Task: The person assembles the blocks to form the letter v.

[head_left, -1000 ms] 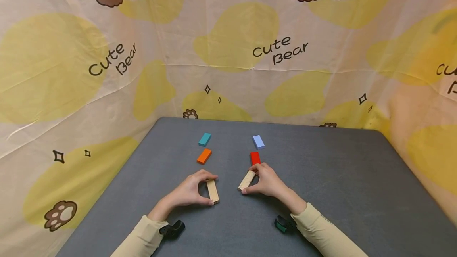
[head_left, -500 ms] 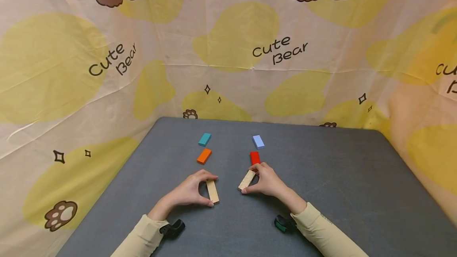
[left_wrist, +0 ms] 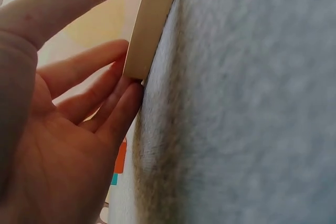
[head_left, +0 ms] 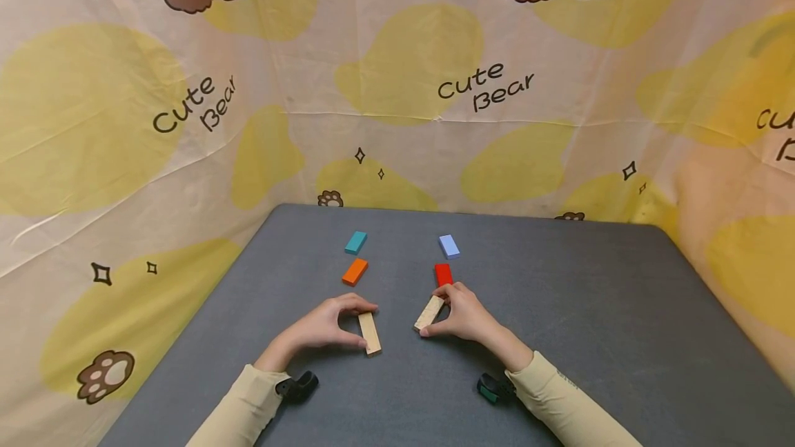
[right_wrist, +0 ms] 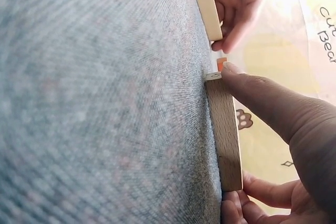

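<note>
Two plain wooden blocks lie on the grey table in the head view, one near each hand. My left hand [head_left: 326,325] curves beside the left wooden block [head_left: 370,334], fingertips at its far end. The thumb stands off the near end, along the left side. In the left wrist view the fingers [left_wrist: 118,111] meet one end of that block [left_wrist: 152,24]. My right hand [head_left: 467,314] pinches the right wooden block [head_left: 429,313] lengthwise, thumb at the near end, fingers at the far one. Its wood grain and a marked end show on this block [right_wrist: 224,135] in the right wrist view.
Beyond the hands lie a red block [head_left: 444,274], a light blue block [head_left: 449,246], an orange block [head_left: 355,272] and a teal block [head_left: 356,242]. The red one is close to the right fingertips. A printed cloth [head_left: 397,88] hangs behind the grey table [head_left: 590,309].
My left thumb has come off the near end of the left block, and the left hand has drawn slightly left. The right hand and both wooden blocks stay in place.
</note>
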Demonstrator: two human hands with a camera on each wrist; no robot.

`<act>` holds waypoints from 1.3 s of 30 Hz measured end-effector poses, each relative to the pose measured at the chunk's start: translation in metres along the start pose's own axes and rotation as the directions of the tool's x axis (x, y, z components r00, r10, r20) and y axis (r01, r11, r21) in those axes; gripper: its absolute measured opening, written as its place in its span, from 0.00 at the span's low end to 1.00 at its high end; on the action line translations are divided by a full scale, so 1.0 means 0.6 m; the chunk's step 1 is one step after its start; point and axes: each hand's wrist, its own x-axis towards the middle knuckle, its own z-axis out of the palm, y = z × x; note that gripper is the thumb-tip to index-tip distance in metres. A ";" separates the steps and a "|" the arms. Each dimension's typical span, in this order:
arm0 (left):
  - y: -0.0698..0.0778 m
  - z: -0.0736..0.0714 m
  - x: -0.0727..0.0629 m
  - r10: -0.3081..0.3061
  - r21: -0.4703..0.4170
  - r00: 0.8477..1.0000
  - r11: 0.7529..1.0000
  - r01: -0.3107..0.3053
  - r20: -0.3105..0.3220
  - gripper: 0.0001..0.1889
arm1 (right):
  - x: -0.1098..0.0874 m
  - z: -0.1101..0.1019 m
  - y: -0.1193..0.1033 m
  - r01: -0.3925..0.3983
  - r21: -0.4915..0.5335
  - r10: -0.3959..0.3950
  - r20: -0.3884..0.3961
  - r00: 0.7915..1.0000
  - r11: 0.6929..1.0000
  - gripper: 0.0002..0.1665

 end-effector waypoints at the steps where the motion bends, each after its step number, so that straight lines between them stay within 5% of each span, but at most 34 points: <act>1: -0.002 -0.001 0.001 0.003 -0.017 1.000 1.000 -0.003 0.007 0.32 | 0.000 0.000 0.000 -0.001 0.001 0.001 0.000 1.000 1.000 0.44; 15: -0.024 -0.018 0.016 0.030 -0.155 0.997 0.988 -0.018 0.075 0.24 | -0.002 0.001 0.002 0.015 0.011 -0.015 -0.008 1.000 1.000 0.44; 30: -0.043 -0.032 0.037 0.045 -0.174 0.985 0.985 -0.016 0.166 0.21 | -0.003 0.001 -0.001 0.008 0.020 -0.008 -0.003 1.000 1.000 0.44; 39: -0.048 -0.033 0.043 0.061 -0.166 0.984 0.986 -0.033 0.169 0.19 | -0.001 0.001 0.001 -0.003 0.012 0.003 -0.003 1.000 1.000 0.45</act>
